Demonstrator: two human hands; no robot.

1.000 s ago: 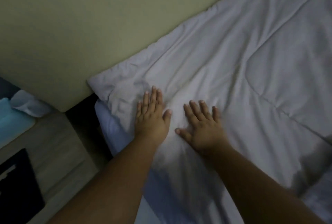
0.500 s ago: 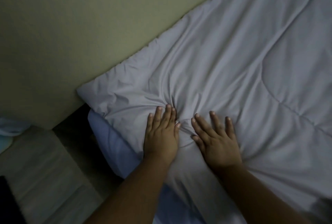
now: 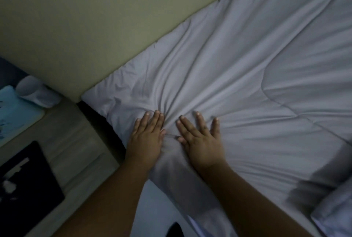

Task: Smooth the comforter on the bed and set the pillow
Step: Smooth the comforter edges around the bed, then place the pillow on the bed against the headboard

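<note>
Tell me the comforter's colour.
The comforter is plain pale greyish white, with no print, only quilted seams. It shows best in the head view.

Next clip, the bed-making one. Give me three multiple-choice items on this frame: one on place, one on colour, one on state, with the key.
1. Where do the left hand and right hand lie?
A. On the comforter, near its corner by the beige panel
B. In the air above the bed
C. On the floor

2. What colour is the comforter?
A. Dark red
B. Pale grey-white
C. Black

3. How are the hands' fingers?
A. Curled into fists
B. Pinching an edge
C. Straight, flat on the fabric

Key: 1 A, both palms lie on the cloth beside that corner; 2 B, it reads pale throughout, even in dim light; 3 C, the visible fingers lie extended, with creases fanning from them.
</note>
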